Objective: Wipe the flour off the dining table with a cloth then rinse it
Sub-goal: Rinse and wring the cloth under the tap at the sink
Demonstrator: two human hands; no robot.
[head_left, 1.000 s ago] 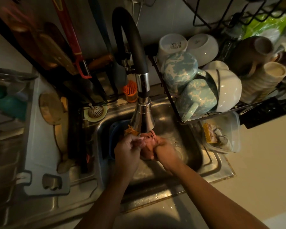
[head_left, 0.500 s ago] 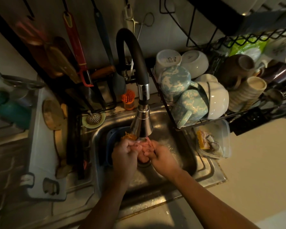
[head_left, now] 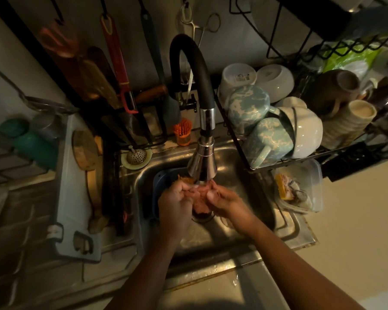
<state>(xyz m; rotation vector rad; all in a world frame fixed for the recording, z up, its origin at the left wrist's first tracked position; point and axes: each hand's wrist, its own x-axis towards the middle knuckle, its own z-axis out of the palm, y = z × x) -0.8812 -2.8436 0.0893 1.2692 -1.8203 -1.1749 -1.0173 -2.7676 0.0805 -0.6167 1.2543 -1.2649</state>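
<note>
Both of your hands meet low in the middle of the frame. The left hand and the right hand are curled together around the cloth, a pinkish wad bunched between your fingers just under the tap. That puts you at the rinse step. The dining table is not in view, so judge the wiping as done only if you know it is. The light is too dim to make out a stream, though drops shine on the front rim of the sink.

The next move, as I read it, calls for kneading. Turn the wad under the spray head so flour caught in the folds washes out, then wring it over the drain directly below your hands. Shutting the tap will need one hand free, so gather the cloth into the other first.

A blue tub sits in the left of the steel basin. A strainer and an orange brush cup stand on the rim at upper left of the basin. At right, a wire rack packed with upturned mugs and bowls overhangs the sink edge. Mind your right elbow there. Below the rack lies a clear box with a sponge. A white board lies at left. Utensils and scissors hang on the wall at the top, and the pale desk fills the lower right.
</note>
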